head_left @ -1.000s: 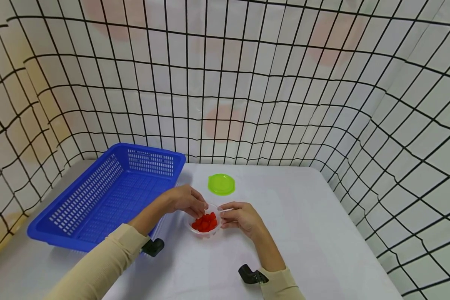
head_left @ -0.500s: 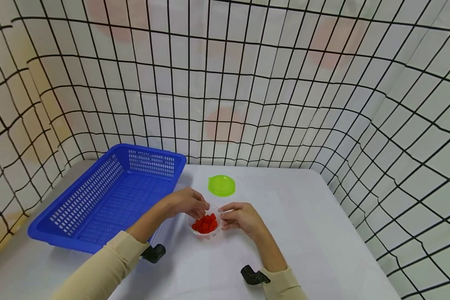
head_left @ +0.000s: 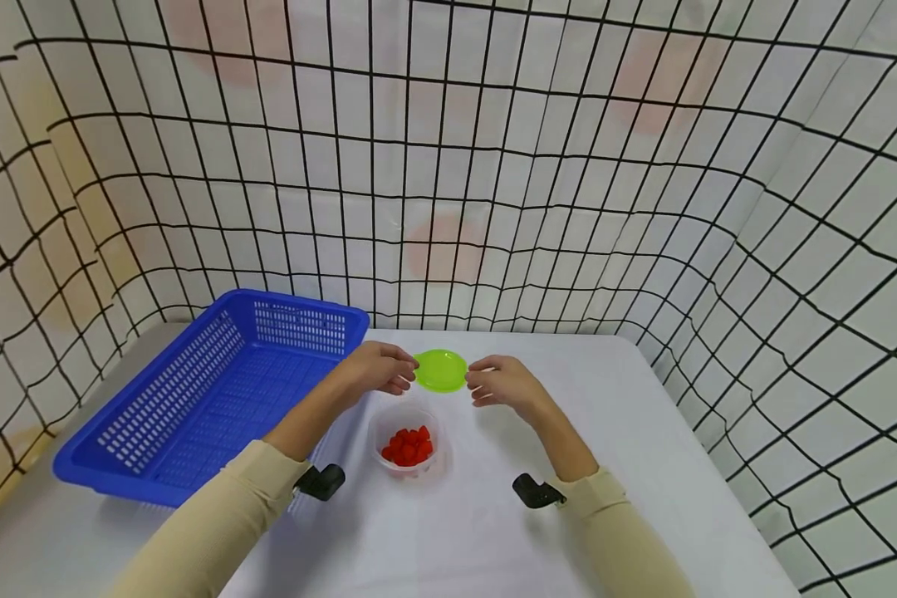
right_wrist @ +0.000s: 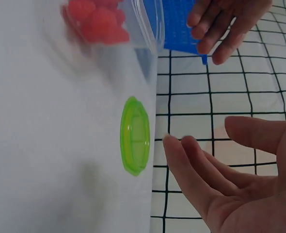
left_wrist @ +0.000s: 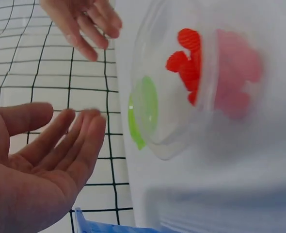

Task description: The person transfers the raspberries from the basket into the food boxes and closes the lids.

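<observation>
A clear plastic tub [head_left: 407,414] stands on the white table, with several small red pieces [head_left: 407,447] lying in its bottom. Behind it a bright green lid [head_left: 441,371] lies flat. My left hand [head_left: 379,368] hovers at the lid's left edge and my right hand [head_left: 504,384] at its right edge. In the right wrist view a gap shows between the lid [right_wrist: 135,136] and the right hand's fingers [right_wrist: 191,170]; the thumb stands apart from them. The left wrist view shows the left hand [left_wrist: 46,165] with relaxed fingers and nothing between them.
A large blue slotted basket [head_left: 157,490] stands on the left of the table [head_left: 583,432], close to my left forearm. Black wire mesh [head_left: 448,191] rises behind the table and along both sides, with white cloth behind it.
Both hands have left the tub and moved forward to either side of the green lid. The tub, its red pieces, the lid and the basket stay in place.
</observation>
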### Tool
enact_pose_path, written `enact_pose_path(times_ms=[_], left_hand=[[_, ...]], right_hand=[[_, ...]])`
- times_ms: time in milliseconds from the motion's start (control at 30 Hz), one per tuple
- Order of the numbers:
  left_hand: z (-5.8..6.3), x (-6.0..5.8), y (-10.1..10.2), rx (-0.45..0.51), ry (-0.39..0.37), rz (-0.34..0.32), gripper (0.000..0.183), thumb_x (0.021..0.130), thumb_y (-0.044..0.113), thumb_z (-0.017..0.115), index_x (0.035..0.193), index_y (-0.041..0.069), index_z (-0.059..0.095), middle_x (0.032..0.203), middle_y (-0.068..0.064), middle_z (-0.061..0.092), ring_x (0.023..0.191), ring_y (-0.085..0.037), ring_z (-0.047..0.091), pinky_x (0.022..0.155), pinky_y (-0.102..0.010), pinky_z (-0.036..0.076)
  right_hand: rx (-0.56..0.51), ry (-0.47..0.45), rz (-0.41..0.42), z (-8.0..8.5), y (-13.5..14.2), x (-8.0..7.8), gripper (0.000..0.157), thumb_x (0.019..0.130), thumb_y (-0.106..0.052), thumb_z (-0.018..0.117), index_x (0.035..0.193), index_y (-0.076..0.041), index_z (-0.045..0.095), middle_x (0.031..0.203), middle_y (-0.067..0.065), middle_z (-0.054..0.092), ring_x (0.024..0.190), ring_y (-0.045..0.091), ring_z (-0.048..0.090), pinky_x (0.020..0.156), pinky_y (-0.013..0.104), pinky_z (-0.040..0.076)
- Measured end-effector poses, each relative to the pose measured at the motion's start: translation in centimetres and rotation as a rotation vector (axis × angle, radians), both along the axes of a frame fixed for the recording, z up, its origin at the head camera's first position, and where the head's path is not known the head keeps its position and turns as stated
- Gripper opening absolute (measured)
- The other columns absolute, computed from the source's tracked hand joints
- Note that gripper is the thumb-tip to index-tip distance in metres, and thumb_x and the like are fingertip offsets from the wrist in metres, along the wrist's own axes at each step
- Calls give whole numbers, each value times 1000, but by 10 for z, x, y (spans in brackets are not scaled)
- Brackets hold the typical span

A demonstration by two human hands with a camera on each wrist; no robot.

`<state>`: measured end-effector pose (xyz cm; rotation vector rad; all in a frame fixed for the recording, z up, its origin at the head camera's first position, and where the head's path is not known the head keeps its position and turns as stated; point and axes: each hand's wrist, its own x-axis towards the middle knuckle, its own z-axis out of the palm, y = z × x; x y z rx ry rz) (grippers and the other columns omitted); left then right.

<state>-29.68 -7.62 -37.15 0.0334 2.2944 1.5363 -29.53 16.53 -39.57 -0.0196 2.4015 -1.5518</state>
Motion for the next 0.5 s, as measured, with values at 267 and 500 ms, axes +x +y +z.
enact_pose_path(times_ms=[267, 500], left_hand=[[1, -28, 16, 50, 9, 154, 37, 103, 15, 53, 135, 0, 62, 129, -20, 63, 115, -32, 63, 101, -39, 56], [-10, -47, 25, 116, -90, 295, 41, 103, 13, 50, 137, -9, 53, 133, -24, 60, 118, -34, 62, 104, -39, 54]], right_hand=[[73, 47, -109, 10, 10, -34, 50, 100, -20, 58, 142, 6, 51, 137, 23, 60, 118, 35, 64, 101, 38, 56], [-28, -25, -171, 3, 11, -58, 51, 101, -19, 55, 144, 9, 46, 145, 26, 51, 133, 41, 50, 113, 43, 47]])
